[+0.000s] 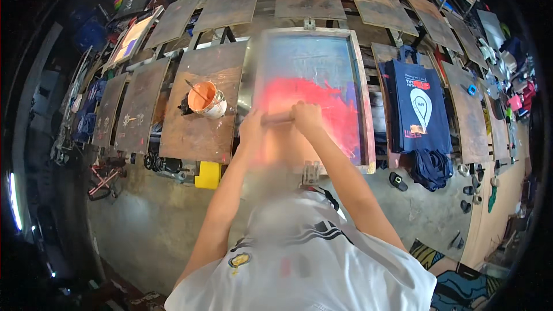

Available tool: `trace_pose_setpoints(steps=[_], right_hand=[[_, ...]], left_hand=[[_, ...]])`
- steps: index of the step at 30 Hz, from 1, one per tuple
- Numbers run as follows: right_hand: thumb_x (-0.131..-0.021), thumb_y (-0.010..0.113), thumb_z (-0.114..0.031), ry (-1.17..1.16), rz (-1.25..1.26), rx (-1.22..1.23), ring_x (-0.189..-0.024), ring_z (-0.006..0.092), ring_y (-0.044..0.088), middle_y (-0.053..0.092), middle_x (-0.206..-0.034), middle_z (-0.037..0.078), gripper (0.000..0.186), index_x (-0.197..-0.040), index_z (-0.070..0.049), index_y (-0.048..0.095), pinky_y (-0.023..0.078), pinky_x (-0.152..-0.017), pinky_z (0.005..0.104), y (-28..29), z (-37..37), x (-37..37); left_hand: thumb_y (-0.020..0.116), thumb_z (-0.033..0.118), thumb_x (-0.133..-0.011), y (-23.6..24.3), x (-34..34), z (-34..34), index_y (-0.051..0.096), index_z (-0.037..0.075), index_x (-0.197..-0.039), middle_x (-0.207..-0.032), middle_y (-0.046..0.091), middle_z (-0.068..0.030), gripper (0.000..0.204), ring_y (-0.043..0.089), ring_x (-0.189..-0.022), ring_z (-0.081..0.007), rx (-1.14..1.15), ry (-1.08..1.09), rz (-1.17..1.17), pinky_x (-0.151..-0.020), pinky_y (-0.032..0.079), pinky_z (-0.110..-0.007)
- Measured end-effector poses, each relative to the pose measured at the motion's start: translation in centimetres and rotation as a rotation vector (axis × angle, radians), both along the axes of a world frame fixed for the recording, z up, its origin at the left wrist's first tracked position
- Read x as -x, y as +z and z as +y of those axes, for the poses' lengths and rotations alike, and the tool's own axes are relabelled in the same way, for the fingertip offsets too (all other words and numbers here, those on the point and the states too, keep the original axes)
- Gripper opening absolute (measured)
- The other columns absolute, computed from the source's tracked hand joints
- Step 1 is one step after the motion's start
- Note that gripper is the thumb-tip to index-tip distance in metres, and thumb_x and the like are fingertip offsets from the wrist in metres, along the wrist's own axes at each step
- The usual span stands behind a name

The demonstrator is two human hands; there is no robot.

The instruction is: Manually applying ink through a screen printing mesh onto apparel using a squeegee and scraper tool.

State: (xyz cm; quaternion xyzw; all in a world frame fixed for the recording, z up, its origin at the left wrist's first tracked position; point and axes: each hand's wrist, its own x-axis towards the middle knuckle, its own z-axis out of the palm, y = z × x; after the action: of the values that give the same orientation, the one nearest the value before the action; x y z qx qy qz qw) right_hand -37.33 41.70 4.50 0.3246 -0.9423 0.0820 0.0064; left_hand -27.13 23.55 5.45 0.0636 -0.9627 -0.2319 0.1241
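Observation:
Both arms reach forward over a wood-framed printing screen. Red-pink ink covers its middle and near part, while the far part of the mesh looks blue-grey. A squeegee lies crosswise over the ink. My right hand is closed around the right part of its handle. Around the left end is my left hand, closed too but partly blurred by a hazy smear in the picture. The squeegee's blade edge cannot be made out.
Left of the screen, a tub of orange-red ink with a stick stands on a wooden board. To the right, a dark blue tote bag with a white print lies on another board. A yellow container is below the table edge; a sandal lies on the floor.

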Motion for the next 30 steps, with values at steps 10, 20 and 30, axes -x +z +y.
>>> trace_pose_setpoints(steps=[10,20,30], right_hand=[[-0.078,0.062,-0.017,0.105,0.133,0.154,-0.08,0.0214,0.066,0.065,-0.083,0.004,0.008,-0.08,-0.012,0.067,0.05,-0.072,0.0403,-2.1,5.2,-10.0],[-0.076,0.061,-0.019,0.145,0.011,0.159,-0.077,0.0233,0.07,0.067,-0.076,0.008,0.008,-0.076,-0.012,0.065,0.054,-0.067,0.0385,0.4,5.4,-8.5],[-0.076,0.064,-0.009,-0.39,-0.162,0.33,-0.078,0.0336,0.068,0.064,-0.093,0.016,0.046,-0.12,-0.008,0.051,0.053,-0.066,0.0467,0.9,6.8,-8.9]], left_hand=[[0.072,-0.003,-0.073,-0.8,-10.9,6.5,0.055,0.004,-0.099,-0.101,0.058,-0.0181,0.032,0.058,-0.095,-0.0439,-0.107,0.162,0.029,-0.075,0.048,-0.049],[0.077,0.004,-0.072,0.1,-9.7,4.9,0.058,0.006,-0.099,-0.098,0.059,-0.0177,0.033,0.061,-0.087,-0.0438,-0.126,0.129,-0.076,-0.072,0.049,-0.047],[0.084,0.028,-0.065,4.5,8.8,3.1,0.062,0.016,-0.101,-0.102,0.062,-0.0014,0.044,0.057,-0.105,-0.0235,0.5,-0.679,-0.016,-0.091,0.044,-0.039]])
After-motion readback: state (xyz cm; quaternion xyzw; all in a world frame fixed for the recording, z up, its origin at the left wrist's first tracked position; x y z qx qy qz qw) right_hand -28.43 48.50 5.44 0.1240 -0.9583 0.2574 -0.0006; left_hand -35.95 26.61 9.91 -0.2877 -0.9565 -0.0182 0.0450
